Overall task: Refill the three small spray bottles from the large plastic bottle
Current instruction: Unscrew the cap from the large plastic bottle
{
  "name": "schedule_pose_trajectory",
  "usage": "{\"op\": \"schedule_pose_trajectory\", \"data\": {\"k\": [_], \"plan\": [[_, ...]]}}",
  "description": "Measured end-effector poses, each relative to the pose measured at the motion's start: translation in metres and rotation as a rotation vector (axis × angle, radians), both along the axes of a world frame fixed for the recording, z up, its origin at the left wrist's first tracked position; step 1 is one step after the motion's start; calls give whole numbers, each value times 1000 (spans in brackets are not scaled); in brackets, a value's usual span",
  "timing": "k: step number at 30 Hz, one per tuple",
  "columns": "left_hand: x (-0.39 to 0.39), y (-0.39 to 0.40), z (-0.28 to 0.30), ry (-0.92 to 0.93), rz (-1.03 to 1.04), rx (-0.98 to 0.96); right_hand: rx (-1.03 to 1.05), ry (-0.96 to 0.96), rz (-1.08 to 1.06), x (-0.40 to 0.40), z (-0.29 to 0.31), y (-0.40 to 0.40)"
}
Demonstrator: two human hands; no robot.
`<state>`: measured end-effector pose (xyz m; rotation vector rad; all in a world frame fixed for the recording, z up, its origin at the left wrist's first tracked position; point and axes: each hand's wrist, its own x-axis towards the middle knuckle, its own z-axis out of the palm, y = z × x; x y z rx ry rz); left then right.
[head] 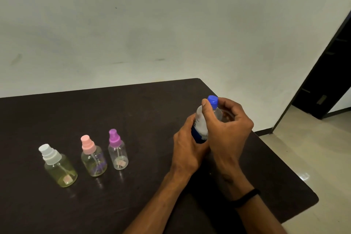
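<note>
Three small clear spray bottles stand in a row at the left of the dark table [133, 112]: one with a white cap [58, 166], one with a pink cap [93, 156], one with a purple cap [117, 150]. All three caps are on. The large plastic bottle [201, 123] stands at the right, with a white and blue label and a blue cap [212, 100]. My left hand [187, 148] wraps around the bottle's body. My right hand [228, 125] reaches over the bottle's shoulder, thumb and fingers pinched around the blue cap.
The table's right edge and rounded front right corner [311, 197] lie close to my right forearm. Beyond that is pale tiled floor [307, 150] and a dark doorway [330, 74]. A plain wall [152, 24] runs behind the table.
</note>
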<state>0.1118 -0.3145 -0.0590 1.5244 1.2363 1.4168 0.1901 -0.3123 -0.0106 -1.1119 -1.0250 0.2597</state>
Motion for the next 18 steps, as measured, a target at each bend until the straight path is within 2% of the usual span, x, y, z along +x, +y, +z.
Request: {"op": "schedule_pose_trajectory", "data": {"k": [6, 13, 18], "plan": [[1, 0, 0, 12, 4, -31, 54, -38, 15, 2, -1, 1], [2, 2, 8, 80, -33, -93, 39, 11, 46, -3, 6, 0], [1, 3, 1, 36, -11, -62, 32, -22, 29, 2, 3, 1]]}}
